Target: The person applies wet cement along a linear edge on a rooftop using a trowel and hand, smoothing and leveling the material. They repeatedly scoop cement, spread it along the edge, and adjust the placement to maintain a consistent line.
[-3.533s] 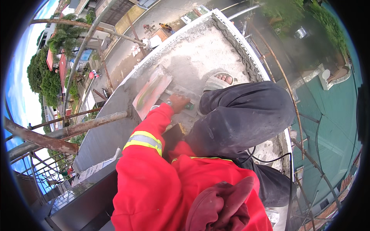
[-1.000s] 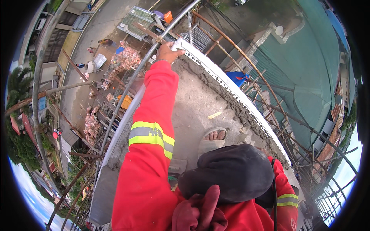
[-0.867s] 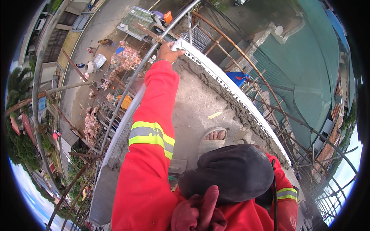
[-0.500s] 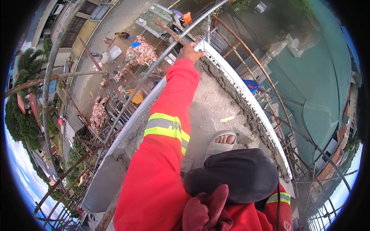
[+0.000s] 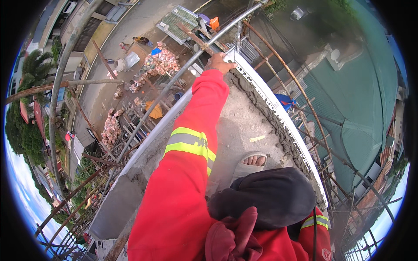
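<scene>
My left hand point(image 5: 220, 64) reaches out to the far tip of the ledge, its fingers closed on the end of a white perforated edge bead point(image 5: 278, 107). The bead runs along the ledge's right edge in one long strip. Beside it lies a ridge of rough wet mortar point(image 5: 261, 108). The left arm is in a red sleeve with reflective bands. My right sleeve point(image 5: 315, 232) shows low at the right, past my dark-clad knee; the right hand itself is out of sight.
I am high up on a narrow concrete ledge point(image 5: 237, 124), my sandalled foot point(image 5: 253, 161) on it. Metal scaffold pipes point(image 5: 191, 54) and wooden poles point(image 5: 291, 71) surround it. Far below are piled sacks point(image 5: 163, 61), people and a road; green netting point(image 5: 352, 104) hangs at the right.
The view has shifted slightly, so the ledge tip and hand appear a little lower and further right. My left hand keeps its hold on the bead's end.
</scene>
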Available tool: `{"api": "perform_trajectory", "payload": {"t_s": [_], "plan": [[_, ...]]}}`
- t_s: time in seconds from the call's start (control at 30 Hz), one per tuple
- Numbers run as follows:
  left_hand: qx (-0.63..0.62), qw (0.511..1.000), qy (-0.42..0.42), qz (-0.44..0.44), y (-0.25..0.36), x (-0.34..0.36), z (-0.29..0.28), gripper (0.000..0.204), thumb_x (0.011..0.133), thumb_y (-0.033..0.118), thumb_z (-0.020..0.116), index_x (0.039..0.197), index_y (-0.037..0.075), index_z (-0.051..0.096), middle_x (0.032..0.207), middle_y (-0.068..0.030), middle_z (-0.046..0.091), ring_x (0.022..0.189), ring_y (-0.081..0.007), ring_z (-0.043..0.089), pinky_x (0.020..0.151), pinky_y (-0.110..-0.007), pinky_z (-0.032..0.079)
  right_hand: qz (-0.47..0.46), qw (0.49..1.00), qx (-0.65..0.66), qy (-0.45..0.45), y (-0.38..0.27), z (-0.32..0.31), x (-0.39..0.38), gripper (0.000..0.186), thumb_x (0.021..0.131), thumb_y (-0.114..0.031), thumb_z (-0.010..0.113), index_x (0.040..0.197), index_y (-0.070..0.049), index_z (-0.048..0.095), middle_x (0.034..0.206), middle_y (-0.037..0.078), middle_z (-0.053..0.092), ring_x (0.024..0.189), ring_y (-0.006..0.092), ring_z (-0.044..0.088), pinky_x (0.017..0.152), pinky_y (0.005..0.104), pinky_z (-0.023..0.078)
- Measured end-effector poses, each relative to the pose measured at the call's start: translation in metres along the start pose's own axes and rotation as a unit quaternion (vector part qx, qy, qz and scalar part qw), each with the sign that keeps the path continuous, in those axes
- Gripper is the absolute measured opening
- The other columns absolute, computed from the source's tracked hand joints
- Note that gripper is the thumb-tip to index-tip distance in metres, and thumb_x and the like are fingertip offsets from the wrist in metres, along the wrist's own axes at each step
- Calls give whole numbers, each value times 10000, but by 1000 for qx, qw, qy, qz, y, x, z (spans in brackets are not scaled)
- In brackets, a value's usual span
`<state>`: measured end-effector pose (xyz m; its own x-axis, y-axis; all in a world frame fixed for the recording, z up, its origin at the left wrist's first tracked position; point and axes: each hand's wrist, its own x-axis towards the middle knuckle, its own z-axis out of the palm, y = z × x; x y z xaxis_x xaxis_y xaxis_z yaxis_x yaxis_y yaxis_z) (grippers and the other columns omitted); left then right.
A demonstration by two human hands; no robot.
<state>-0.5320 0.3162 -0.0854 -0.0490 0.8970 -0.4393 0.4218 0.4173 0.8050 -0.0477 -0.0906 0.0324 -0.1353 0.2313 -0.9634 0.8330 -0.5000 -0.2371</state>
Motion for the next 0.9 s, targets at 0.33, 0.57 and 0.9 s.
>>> {"api": "perform_trajectory", "payload": {"t_s": [0.33,0.57,0.9], "plan": [[-30,999,12,8,2,-2,-2,450,640,279,855,981,47,675,911,-110,702,836,-224,662,777,-350,496,-27,999,-31,-23,8,0,9,444,726,-290,735,1130,-125,652,947,116,711,860,273,693,788,377,532],[-23,1000,-20,6,25,-13,-15,507,628,240,873,1013,-13,661,920,-126,699,827,-208,658,771,-341,498,-64,995,-65,-38,17,12,25,457,721,-289,738,1140,-128,650,958,113,712,866,270,694,795,375,534],[-80,987,-132,-49,16,24,-24,530,785,435,727,1105,17,666,1127,-118,637,1077,-224,546,970,-280,337,-163,973,-138,-84,12,1,34,539,692,-284,747,1199,-149,622,1054,98,695,922,251,684,859,368,531]]}}
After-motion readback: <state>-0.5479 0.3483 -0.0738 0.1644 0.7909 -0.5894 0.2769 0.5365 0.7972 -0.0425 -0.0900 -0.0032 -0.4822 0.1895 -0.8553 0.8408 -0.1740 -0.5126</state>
